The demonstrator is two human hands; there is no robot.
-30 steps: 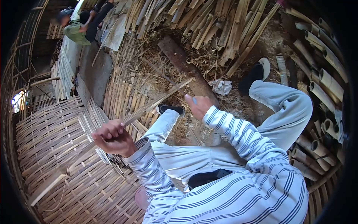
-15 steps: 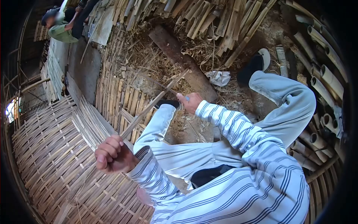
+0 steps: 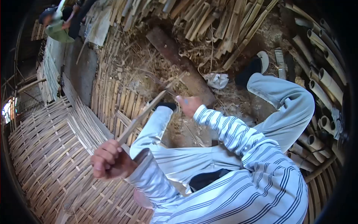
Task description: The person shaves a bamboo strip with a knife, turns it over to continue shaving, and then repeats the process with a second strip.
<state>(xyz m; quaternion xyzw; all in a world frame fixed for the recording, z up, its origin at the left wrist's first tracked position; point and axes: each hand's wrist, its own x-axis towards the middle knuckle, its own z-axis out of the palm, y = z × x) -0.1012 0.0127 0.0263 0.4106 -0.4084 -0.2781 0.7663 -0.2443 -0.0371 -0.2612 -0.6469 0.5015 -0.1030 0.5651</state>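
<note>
Your left hand (image 3: 109,160) is clenched in a fist around the near end of a long bamboo strip (image 3: 143,115), which slants up and away across your left knee toward the chopping log (image 3: 179,61) lying on the dirt. Your right hand (image 3: 188,104) is closed near the strip's far part, gripping something with a small blue spot showing at the fingers; what it holds is too blurred to name. Under your left hand spreads the woven bamboo mat (image 3: 44,149), its far edge running into a row of flat slats (image 3: 112,100) laid side by side. A crumpled white rag (image 3: 217,80) lies on the ground just right of the log, near your right foot in its dark shoe (image 3: 251,69). Split bamboo (image 3: 209,22) is heaped beyond the log, and round bamboo poles (image 3: 324,86) are stacked along the right. At the far left corner another person in a green top (image 3: 57,28) crouches, well apart from you.
</note>
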